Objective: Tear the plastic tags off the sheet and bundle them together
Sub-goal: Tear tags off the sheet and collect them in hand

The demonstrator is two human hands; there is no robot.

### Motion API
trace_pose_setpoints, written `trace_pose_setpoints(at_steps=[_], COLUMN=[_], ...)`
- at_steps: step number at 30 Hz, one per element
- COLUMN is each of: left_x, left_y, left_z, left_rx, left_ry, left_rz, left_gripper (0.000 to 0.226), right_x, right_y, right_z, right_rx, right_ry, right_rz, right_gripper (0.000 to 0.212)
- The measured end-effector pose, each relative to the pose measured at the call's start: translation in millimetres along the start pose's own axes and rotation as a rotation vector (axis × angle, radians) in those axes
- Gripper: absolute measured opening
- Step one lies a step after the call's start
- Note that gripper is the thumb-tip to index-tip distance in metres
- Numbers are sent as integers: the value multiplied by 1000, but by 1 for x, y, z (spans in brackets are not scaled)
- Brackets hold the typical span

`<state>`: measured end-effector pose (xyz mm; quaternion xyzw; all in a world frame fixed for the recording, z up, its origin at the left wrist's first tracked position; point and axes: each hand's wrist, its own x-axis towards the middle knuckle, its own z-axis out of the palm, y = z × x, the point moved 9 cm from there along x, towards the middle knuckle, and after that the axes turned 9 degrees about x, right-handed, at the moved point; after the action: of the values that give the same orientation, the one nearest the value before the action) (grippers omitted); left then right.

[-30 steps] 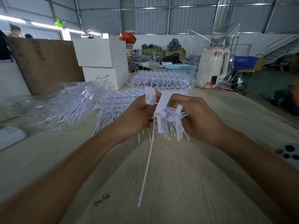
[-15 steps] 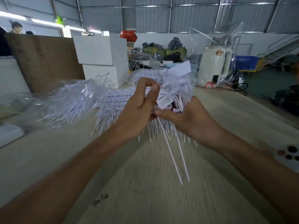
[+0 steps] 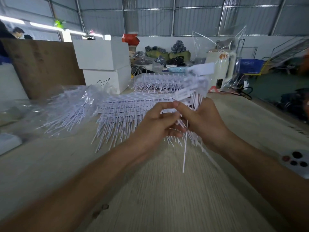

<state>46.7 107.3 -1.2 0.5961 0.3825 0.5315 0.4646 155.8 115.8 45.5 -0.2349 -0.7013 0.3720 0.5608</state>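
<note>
Head view: I see both hands curled on the bundle of tags [image 3: 194,91], left hand [image 3: 155,124] and right hand [image 3: 204,121]; the left's grip looks blurred.

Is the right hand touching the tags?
Touching. The head view shows the right hand curled round the tags, its thumb pressed on them beside the left hand.

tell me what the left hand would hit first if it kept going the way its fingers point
Probably the right hand: the left hand points at it across the held tags. Depth is unclear.
</note>
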Motion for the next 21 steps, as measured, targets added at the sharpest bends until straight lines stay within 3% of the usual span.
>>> trace_pose_setpoints(at_steps=[2, 5, 9, 12, 19, 21], left_x=[0, 1, 6, 7, 7, 5], left_y=[-4, 0, 2, -1, 5, 11], left_z=[2, -8, -23, -27, -45, -48], left_rx=[56, 54, 109, 123, 87, 179], left_ry=[-10, 24, 111, 141, 273, 298], left_rz=[15, 36, 32, 20, 68, 109], left_gripper=[30, 37, 38, 39, 43, 40], right_x=[0, 1, -1, -2, -9, -9], right_y=[4, 9, 15, 17, 12, 13], right_z=[-4, -7, 3, 11, 22, 26], right_rx=[-75, -134, -202, -206, -68, -33], right_ry=[4, -16, -137, -198, -298, -312], right_rz=[17, 51, 116, 130, 115, 120], right_gripper=[52, 20, 27, 14, 15, 30])
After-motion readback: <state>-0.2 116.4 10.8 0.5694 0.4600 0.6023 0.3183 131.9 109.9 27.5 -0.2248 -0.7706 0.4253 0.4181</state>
